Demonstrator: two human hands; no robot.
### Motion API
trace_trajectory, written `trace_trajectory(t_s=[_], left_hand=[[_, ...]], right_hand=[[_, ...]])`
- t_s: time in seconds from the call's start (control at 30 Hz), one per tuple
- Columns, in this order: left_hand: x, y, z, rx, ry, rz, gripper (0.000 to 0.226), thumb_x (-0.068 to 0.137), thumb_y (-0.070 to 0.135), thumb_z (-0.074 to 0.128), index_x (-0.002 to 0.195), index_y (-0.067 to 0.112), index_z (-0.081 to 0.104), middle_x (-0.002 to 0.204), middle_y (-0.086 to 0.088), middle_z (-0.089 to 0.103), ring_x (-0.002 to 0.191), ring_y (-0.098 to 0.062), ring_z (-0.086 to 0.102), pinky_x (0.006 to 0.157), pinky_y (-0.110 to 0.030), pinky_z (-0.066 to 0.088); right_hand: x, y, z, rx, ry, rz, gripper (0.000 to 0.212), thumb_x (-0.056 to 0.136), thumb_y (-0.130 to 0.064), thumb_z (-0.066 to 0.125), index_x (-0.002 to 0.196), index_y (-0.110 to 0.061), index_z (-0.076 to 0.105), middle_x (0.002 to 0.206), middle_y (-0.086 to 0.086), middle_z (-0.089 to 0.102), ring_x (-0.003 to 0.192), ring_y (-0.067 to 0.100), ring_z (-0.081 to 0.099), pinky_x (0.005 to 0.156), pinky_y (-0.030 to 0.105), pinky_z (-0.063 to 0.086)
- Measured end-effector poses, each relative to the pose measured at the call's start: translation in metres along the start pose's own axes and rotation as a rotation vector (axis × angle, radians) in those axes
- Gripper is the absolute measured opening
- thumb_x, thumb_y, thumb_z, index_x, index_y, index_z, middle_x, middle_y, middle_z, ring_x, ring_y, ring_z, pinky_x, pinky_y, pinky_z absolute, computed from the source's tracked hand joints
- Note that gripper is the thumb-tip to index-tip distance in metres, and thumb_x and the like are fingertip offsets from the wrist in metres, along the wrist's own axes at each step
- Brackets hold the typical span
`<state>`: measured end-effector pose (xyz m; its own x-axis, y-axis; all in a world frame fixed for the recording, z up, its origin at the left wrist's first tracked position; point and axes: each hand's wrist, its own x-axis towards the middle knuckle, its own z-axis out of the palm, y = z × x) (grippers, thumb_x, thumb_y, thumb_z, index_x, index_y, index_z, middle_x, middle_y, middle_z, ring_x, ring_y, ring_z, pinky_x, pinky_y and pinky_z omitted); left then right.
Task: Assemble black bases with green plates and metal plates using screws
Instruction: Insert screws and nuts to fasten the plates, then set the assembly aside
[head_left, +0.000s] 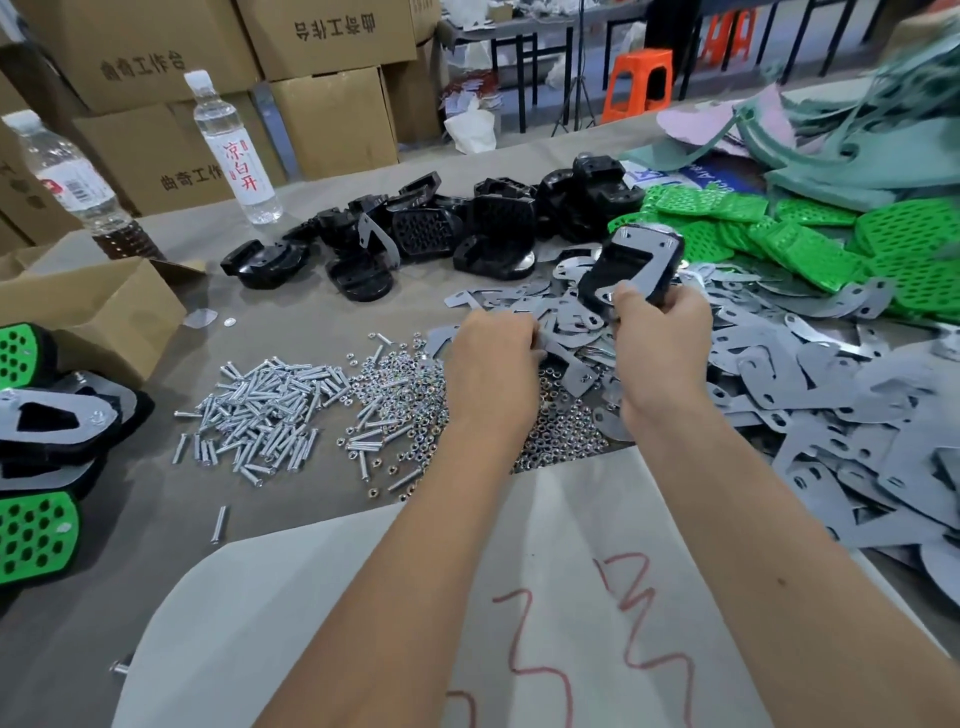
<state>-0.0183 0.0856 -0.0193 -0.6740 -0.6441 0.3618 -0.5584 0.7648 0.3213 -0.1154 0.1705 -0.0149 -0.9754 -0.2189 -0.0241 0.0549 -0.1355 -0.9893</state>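
Holding a black base (626, 273) with a metal plate already laid on it, tilted up above the heap of loose metal plates (810, 395), the right hand (660, 338) grips its near end, seemingly to steady it while the left hand (491, 358), fingers curled, picks at the heap's left edge beside the nuts (561, 431), its catch hidden.

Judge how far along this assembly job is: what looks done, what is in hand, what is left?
Done: a few finished units stacked at far left. In hand: the right hand holds a black base with a metal plate on it; the left hand reaches into loose plates. Left: heaps of black bases, green plates, metal plates and screws.
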Motion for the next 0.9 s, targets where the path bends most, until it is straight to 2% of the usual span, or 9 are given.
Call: trace_trajectory(t_s=[0.1, 0.17, 0.3, 0.33, 0.4, 0.5, 0.6, 0.8, 0.9], left_hand=[[-0.002, -0.005, -0.006, -0.106, 0.082, 0.001, 0.017, 0.101, 0.031, 0.065, 0.101, 0.023, 0.080, 0.091, -0.001, 0.072, 0.083, -0.019, 0.061, 0.069, -0.030, 0.040], [-0.003, -0.005, -0.016, -0.275, 0.200, -0.113, 0.021, 0.102, 0.025, 0.063, 0.092, 0.016, 0.078, 0.081, 0.002, 0.071, 0.073, -0.016, 0.061, 0.066, -0.032, 0.044], [-0.003, -0.013, -0.041, -1.114, 0.352, -0.654, 0.009, 0.100, 0.010, 0.064, 0.092, 0.007, 0.066, 0.073, -0.003, 0.076, 0.059, -0.013, 0.072, 0.059, -0.031, 0.061], [-0.005, -0.015, -0.047, -1.306, 0.328, -0.742, 0.005, 0.101, 0.008, 0.064, 0.097, 0.005, 0.061, 0.076, -0.004, 0.078, 0.059, -0.013, 0.072, 0.058, -0.028, 0.061], [-0.012, -0.024, -0.055, -1.424, 0.304, -0.772, 0.009, 0.103, 0.010, 0.062, 0.103, 0.006, 0.053, 0.081, -0.007, 0.079, 0.057, -0.015, 0.070, 0.055, -0.025, 0.059], [-0.027, -0.039, -0.058, -1.358, 0.385, -0.750, 0.012, 0.102, 0.012, 0.063, 0.108, 0.006, 0.054, 0.075, -0.006, 0.078, 0.047, -0.011, 0.061, 0.049, -0.022, 0.053], [-0.041, -0.057, -0.060, -1.301, 0.448, -0.752, 0.019, 0.098, 0.004, 0.067, 0.110, 0.015, 0.057, 0.072, -0.006, 0.077, 0.050, -0.009, 0.064, 0.052, -0.020, 0.052], [-0.065, -0.086, -0.057, -0.915, 0.192, -0.589, 0.038, 0.080, -0.013, 0.078, 0.102, 0.016, 0.068, 0.091, 0.004, 0.078, 0.081, -0.011, 0.074, 0.075, -0.024, 0.059], [-0.066, -0.089, -0.057, -0.602, 0.224, -0.522, 0.039, 0.079, -0.006, 0.081, 0.105, 0.022, 0.072, 0.090, 0.008, 0.074, 0.082, -0.009, 0.073, 0.084, -0.032, 0.060]], right_hand=[[-0.001, -0.002, 0.000, -0.006, -0.006, 0.012, 0.013, 0.097, -0.023, 0.065, 0.106, -0.015, 0.060, 0.085, -0.003, 0.061, 0.061, 0.008, 0.050, 0.051, 0.020, 0.041], [-0.003, -0.002, -0.001, -0.017, -0.014, 0.017, 0.013, 0.096, -0.023, 0.066, 0.105, -0.017, 0.060, 0.084, -0.004, 0.063, 0.060, 0.008, 0.051, 0.049, 0.019, 0.042], [-0.010, -0.003, 0.003, -0.089, -0.103, -0.012, 0.012, 0.097, -0.024, 0.067, 0.107, -0.018, 0.064, 0.086, -0.004, 0.065, 0.067, 0.010, 0.055, 0.057, 0.022, 0.043], [-0.013, -0.003, 0.005, -0.104, -0.155, -0.017, 0.013, 0.098, -0.024, 0.066, 0.109, -0.017, 0.064, 0.084, -0.004, 0.064, 0.067, 0.011, 0.055, 0.060, 0.025, 0.043], [-0.022, -0.002, 0.011, -0.121, -0.271, -0.013, 0.017, 0.099, -0.023, 0.065, 0.114, -0.015, 0.063, 0.082, -0.003, 0.062, 0.064, 0.012, 0.052, 0.059, 0.029, 0.041], [-0.039, 0.004, 0.019, -0.154, -0.456, 0.024, 0.022, 0.100, -0.022, 0.065, 0.120, -0.015, 0.061, 0.096, 0.001, 0.069, 0.067, 0.011, 0.053, 0.062, 0.027, 0.039], [-0.053, 0.008, 0.026, -0.141, -0.594, 0.020, 0.022, 0.101, -0.020, 0.065, 0.122, -0.015, 0.063, 0.088, -0.009, 0.066, 0.063, -0.001, 0.055, 0.065, 0.022, 0.039], [-0.056, 0.011, 0.028, -0.129, -0.609, -0.028, 0.009, 0.100, -0.016, 0.066, 0.108, -0.019, 0.066, 0.076, -0.018, 0.069, 0.060, -0.008, 0.059, 0.067, 0.022, 0.042], [-0.056, 0.012, 0.026, -0.145, -0.614, -0.042, 0.012, 0.100, -0.015, 0.066, 0.111, -0.017, 0.067, 0.076, -0.018, 0.070, 0.061, -0.007, 0.059, 0.065, 0.019, 0.043]])
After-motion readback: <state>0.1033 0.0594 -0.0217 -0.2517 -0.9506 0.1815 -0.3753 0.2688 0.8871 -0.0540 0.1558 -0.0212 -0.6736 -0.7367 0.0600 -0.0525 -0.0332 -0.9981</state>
